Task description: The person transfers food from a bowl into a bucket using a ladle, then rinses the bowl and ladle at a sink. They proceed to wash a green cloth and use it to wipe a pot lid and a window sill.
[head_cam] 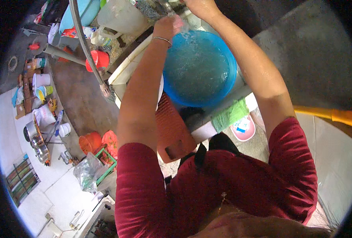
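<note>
A blue plastic basin (231, 68) filled with water stands in front of me, its surface rippled and bubbly. Over its far left rim, my left hand (165, 26) grips a small pink item (178, 24), perhaps a cloth, blurred by splashing water. Water runs down there from a metal tap (167, 6) at the top edge. My right hand (202, 8) is raised beyond the basin's far side, near the tap; its fingertips are cut off by the picture's edge, so its grip is hidden. A reddish-brown plastic washboard (174, 131) leans between the basin and my body.
A grey hose (86, 50) hangs down at left, near a red bucket (98, 60) and a white jug (100, 37). Green cloth (231, 113) drapes over the sink's near edge, beside a pink tub (245, 134). A green crate (107, 166) sits lower left; a yellow pole (324, 113) lies right.
</note>
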`<state>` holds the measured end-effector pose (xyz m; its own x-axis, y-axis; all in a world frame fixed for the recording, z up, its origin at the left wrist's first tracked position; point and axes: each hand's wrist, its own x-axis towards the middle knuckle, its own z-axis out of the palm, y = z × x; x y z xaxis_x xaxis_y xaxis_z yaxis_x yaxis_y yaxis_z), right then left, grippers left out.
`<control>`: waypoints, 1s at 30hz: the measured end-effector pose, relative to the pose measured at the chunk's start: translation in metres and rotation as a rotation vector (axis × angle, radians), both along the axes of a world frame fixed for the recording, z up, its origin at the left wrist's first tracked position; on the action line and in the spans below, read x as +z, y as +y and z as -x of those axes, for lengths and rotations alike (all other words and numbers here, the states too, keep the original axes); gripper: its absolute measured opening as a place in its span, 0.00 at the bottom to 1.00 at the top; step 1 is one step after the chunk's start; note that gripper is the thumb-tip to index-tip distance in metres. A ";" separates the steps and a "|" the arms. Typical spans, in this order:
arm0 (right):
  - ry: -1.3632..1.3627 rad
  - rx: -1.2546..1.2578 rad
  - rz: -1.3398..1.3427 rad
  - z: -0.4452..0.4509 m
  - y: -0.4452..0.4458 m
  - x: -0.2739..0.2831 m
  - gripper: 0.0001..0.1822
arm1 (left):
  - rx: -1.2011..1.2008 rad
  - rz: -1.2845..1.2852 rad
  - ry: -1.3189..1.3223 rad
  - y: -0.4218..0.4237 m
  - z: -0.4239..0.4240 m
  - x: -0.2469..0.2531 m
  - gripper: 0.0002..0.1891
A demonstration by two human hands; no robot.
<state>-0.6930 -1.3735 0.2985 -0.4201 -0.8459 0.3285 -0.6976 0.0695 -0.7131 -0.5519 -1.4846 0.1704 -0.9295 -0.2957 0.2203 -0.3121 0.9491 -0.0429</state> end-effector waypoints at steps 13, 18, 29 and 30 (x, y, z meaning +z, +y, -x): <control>0.337 -0.370 -0.407 -0.073 0.284 -0.127 0.31 | 0.629 -0.675 0.255 0.146 -0.235 0.038 0.26; 0.504 -0.415 -0.521 -0.126 0.385 -0.205 0.26 | 0.606 -0.673 0.379 0.191 -0.339 0.013 0.10; -0.713 -0.005 -0.050 -0.303 0.266 -0.038 0.13 | 0.808 -2.133 0.261 0.292 -0.344 0.074 0.40; -0.730 0.149 -0.113 -0.331 0.256 -0.017 0.15 | 0.603 -2.469 0.385 0.294 -0.341 0.079 0.40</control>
